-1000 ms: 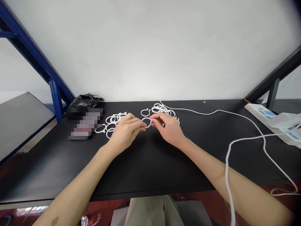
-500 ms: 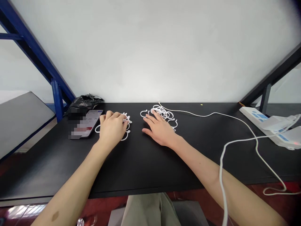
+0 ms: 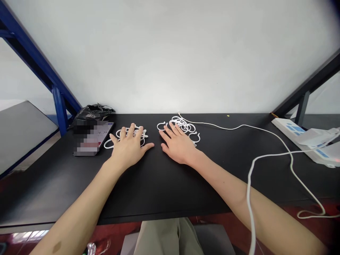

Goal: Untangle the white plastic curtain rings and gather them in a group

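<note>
My left hand (image 3: 129, 146) lies palm down with its fingers spread over a pile of white curved plastic rings with small knobbed ends (image 3: 143, 134); the hand covers part of them. On the other side, my right hand (image 3: 178, 144) is also flat, fingers stretched out, its fingertips at the near edge of a second pile of the same white open rings (image 3: 183, 124). A few rings stick out past its left and right sides. Neither hand grips anything.
A phone (image 3: 102, 136) and a crumpled black plastic bag (image 3: 92, 112) lie left on the black table (image 3: 159, 191). From behind the right pile a white cable (image 3: 244, 126) runs right, toward a white power strip (image 3: 294, 136). Another loop crosses above my right forearm. A pale wall rises behind.
The fingers of my left hand, curled over the rings before, have spread out flat, with the thumb stretched rightward. My right hand has hardly moved. The whole view has shifted slightly.
</note>
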`<action>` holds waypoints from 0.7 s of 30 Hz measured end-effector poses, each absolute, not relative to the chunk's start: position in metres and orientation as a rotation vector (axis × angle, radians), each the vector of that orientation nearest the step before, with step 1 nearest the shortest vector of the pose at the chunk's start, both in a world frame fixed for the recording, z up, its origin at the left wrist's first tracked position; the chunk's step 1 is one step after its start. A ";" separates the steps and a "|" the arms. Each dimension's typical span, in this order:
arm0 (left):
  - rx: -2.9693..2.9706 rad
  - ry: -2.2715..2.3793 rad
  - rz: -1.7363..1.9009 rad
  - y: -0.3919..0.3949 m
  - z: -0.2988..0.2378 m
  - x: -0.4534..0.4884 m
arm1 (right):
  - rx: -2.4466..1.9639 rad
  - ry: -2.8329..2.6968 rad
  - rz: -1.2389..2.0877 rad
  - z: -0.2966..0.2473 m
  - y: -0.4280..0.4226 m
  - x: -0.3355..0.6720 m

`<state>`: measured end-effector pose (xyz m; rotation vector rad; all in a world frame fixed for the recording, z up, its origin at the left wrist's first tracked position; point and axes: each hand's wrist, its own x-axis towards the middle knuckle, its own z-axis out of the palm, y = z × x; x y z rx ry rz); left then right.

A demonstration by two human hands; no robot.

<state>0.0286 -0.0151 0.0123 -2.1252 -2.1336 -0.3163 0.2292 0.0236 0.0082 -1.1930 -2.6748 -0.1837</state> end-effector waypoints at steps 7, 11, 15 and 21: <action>-2.221 -2.234 -0.317 0.000 0.005 0.024 | -1.083 -2.610 -0.316 0.006 0.023 0.224; -2.241 -2.215 -0.358 0.007 0.004 0.023 | -0.984 -2.611 -0.409 0.008 0.016 0.224; -2.153 -2.043 -0.518 0.003 0.008 0.028 | -0.921 -2.606 -0.378 0.010 0.012 0.226; -2.211 -1.934 -0.863 -0.013 0.025 0.046 | -0.704 -2.458 -0.392 0.013 0.011 0.227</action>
